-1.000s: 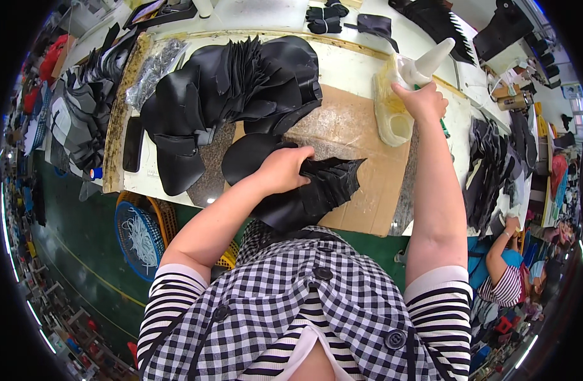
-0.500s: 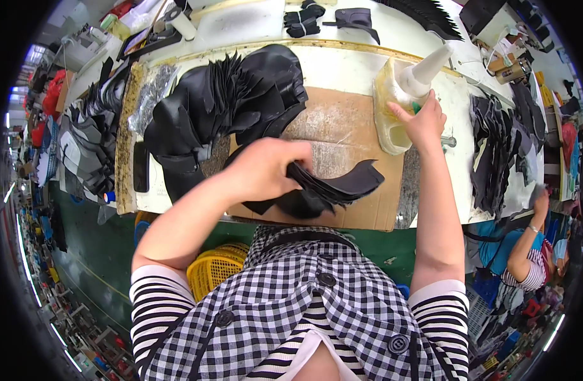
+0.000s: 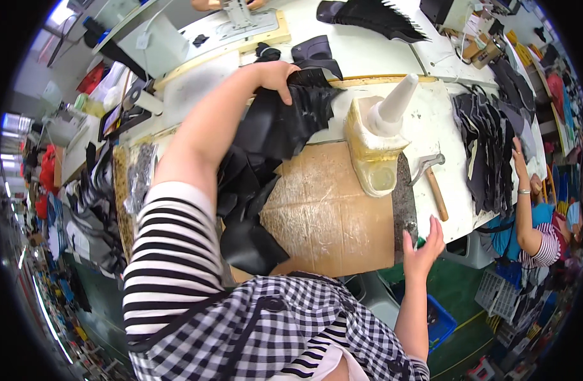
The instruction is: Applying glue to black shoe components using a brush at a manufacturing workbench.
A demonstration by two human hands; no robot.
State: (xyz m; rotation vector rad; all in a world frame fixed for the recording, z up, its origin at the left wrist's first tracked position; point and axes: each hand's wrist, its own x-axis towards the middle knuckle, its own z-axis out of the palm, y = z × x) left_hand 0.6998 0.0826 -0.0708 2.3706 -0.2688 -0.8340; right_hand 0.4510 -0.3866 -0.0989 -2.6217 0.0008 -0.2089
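- Black leather pieces lay bunched at the far side of the table, under the left hand, whose fingers curled down onto the top piece, apparently gripping it.
- Right hand hung at the near right table edge, fingers spread, holding nothing.
- Between them sat a brown cardboard sheet, with a yellowish glue bottle and a hammer to its right.
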